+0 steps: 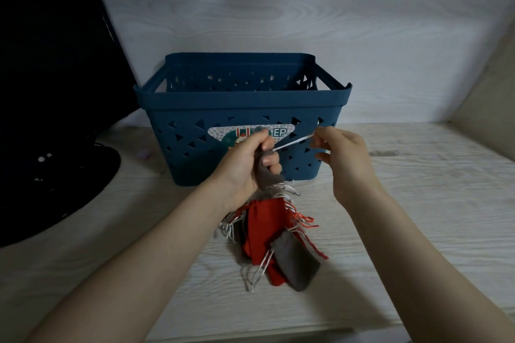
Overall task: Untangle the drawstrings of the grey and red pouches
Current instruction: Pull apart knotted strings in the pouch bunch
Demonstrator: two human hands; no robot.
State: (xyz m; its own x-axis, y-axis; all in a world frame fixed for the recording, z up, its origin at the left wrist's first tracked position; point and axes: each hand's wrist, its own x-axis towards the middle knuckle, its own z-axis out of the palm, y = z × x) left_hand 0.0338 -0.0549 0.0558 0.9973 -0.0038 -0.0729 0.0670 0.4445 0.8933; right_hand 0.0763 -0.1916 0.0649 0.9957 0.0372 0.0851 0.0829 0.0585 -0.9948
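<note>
- Left hand is fisted round the neck of a grey pouch, fingers curled tight, holding it up in front of the basket — the rest of the bundle hangs below that grip.
- Right hand pinches the far end of a pale drawstring between thumb and fingertip; the string runs taut back to the left fist.
- Risk one: that string is stretched straight, so a harder pull could cinch a knot tighter rather than free it — the tension itself would do it.
- Risk two: the pinch is only a fingertip one on a thin, slick-looking cord; it could slide out and the string would drop back into the tangle.
- Below the fist, the red pouches and another grey pouch dangle in a clump, their lower ends on or just above the desk — I cannot tell which.
- Their silver and red strings splay out in loops; the hanging weight may drag on those loops and snarl them further.
- The blue basket stands just behind both hands, so a wide sweep of the right hand could knock it.
- A dark monitor sits well to the left, out of the way.
</note>
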